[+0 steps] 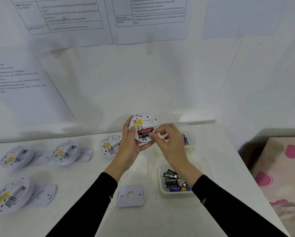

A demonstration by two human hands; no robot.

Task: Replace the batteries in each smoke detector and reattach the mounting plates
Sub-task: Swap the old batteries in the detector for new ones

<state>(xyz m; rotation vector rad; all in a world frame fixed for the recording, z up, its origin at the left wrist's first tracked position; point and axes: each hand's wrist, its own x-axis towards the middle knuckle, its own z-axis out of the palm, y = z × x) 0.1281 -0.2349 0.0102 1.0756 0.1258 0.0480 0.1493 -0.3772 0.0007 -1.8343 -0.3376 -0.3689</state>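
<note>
My left hand (pixel 129 147) holds a round white smoke detector (pixel 144 120) up above the table, its back facing me. A red battery (pixel 145 131) lies in its open compartment. My right hand (pixel 170 142) has its fingertips at the right end of that battery, thumb and forefinger pinched there. A loose white mounting plate (pixel 131 195) lies on the table between my forearms. Several black and blue batteries (pixel 172 181) lie in a clear tray (pixel 160 173) under my right wrist.
Several more detectors lie backs up on the white table (pixel 85 185): one (pixel 110 146) behind my left hand, two (pixel 65 152) (pixel 15 158) in the far row and one (pixel 10 194) at near left, with mounting plates beside them. A second tray (pixel 188 134) sits farther back. Printed sheets cover the wall.
</note>
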